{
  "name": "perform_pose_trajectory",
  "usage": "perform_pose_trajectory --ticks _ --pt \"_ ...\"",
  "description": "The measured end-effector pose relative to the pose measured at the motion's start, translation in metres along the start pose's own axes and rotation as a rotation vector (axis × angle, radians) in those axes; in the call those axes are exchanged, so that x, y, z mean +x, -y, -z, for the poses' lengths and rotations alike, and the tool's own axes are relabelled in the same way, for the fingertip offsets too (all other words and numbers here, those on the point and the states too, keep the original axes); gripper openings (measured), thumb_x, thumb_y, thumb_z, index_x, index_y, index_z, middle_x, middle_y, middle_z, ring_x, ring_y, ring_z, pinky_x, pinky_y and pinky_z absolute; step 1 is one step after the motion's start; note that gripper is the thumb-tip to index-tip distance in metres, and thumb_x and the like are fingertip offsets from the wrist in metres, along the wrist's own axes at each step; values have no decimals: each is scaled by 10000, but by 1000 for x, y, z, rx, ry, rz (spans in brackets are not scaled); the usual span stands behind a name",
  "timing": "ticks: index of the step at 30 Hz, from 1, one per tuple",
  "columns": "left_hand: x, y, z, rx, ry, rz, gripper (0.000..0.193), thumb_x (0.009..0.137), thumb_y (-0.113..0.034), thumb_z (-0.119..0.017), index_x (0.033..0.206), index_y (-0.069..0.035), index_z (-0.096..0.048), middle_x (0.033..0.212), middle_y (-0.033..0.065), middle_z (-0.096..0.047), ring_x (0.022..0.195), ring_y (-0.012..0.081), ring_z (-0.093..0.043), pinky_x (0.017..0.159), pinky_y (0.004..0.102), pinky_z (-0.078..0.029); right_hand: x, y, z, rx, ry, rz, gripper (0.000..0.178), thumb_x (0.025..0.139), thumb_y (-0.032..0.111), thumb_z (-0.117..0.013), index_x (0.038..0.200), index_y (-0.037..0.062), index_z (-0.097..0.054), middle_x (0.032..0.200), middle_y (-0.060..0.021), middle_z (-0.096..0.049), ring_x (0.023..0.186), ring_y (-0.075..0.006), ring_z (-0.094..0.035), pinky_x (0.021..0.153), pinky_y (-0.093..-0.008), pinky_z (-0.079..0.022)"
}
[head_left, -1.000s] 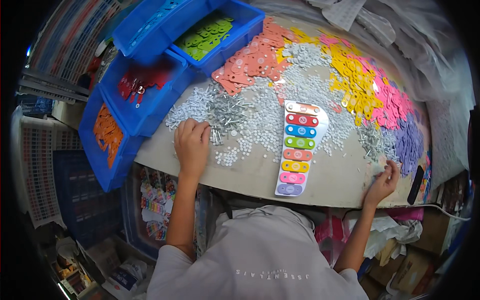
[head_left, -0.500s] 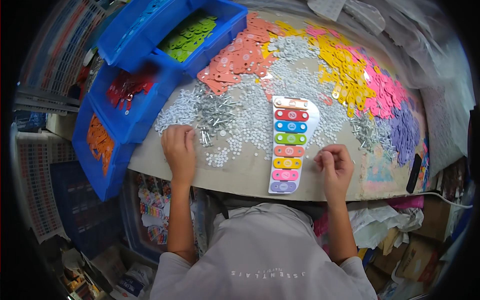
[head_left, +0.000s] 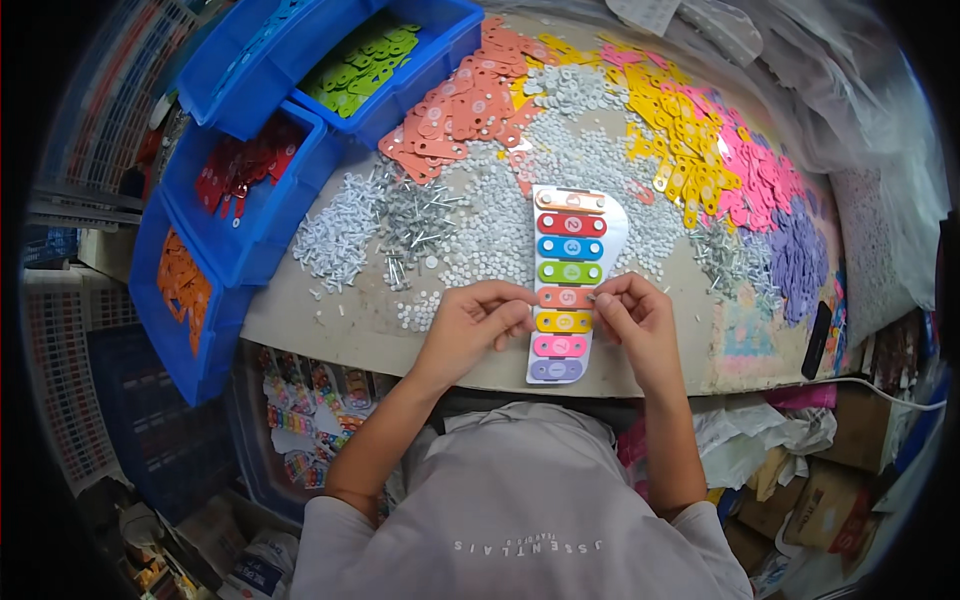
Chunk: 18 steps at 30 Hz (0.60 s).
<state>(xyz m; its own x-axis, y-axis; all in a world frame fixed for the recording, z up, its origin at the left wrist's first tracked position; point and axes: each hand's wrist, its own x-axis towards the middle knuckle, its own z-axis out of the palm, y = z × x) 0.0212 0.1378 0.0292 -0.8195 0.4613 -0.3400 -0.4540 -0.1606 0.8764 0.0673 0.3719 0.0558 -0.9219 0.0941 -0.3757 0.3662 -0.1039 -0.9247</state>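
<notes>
A toy xylophone [head_left: 575, 210] lies on the table in front of me, a white curved board with a column of coloured bars. White pin heads show at the ends of the upper bars; the lower bars show dark holes. My left hand [head_left: 468, 328] is closed in a pinch at the left end of the salmon bar [head_left: 563, 297]. At that bar's right end, my right hand [head_left: 643, 330] pinches with thumb and forefinger. Whatever small piece either hand holds is hidden by the fingertips. Just below sits the yellow bar [head_left: 563, 321].
Beyond the board spread small white caps [head_left: 500, 215], metal pins [head_left: 415, 215] and white pins [head_left: 340, 235]. Piles of salmon bars [head_left: 450, 115], yellow bars [head_left: 690, 140], pink bars [head_left: 750, 180] and purple bars [head_left: 797, 250] lie farther back. Blue bins [head_left: 215, 245] line the left.
My left hand has come right from beside the white pins to the salmon bar. My right hand has moved left to the bar's other end.
</notes>
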Motion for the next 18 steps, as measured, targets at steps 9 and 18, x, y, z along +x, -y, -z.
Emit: perform_pose_trajectory --ticks 9,18 --pt "20 -2 -7 -30 70 124 132 974 -66 -645 1058 17 -703 827 60 -705 662 44 -578 528 165 -429 1 -11 -2 -29 -44 57 103 974 111 -654 954 31 -591 709 17 -607 585 -15 -477 510 -187 -327" --pt "33 4 -5 370 40 22 681 908 -314 -774 1323 57 -381 686 15 -606 616 64 -536 531 229 -383 9 -5 4 -117 36 -188 248 971 267 -691 902 65 -564 600 13 -556 442 -53 -461 414 -212 -306"
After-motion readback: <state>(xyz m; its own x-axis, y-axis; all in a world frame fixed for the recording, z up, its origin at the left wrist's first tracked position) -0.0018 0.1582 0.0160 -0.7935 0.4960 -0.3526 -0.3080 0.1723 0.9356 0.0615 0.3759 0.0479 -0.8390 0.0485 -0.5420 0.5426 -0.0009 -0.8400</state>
